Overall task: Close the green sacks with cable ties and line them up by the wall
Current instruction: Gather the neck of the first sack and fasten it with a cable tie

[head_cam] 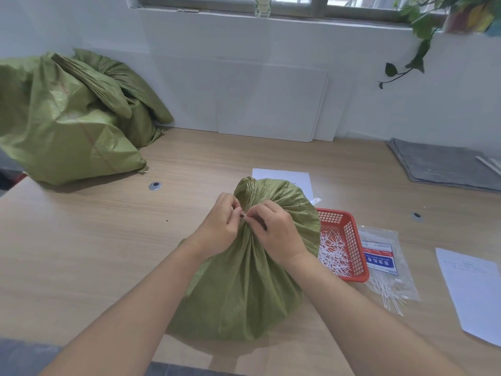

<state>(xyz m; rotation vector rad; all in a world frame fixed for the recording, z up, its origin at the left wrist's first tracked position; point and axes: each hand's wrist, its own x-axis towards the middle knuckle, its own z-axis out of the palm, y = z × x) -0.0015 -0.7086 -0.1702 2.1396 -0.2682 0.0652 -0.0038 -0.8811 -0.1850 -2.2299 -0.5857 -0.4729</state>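
Two green sacks (67, 118) slump together at the counter's (95, 253) far left corner, against the white wall, probably set there as the start of the row. Near the middle of the front edge a third green sack (244, 289) stands with its neck gathered. The left hand (221, 226) and right hand (273, 232) meet at that neck, each grip pinched on a white cable tie (244, 215), seemingly to thread it or pull it tight round the bunched cloth. Just right of this sack, a red basket (349, 240) of loose ties and a printed plastic bag (385, 264) of more lie within easy reach. A paper sheet (471, 289) lies at the right edge and a grey cloth (444, 164) towards the far right corner. The counter is pale wood grain; white boards (271, 104) lean on the wall under a window, and a trailing plant (417, 36) hangs at the right
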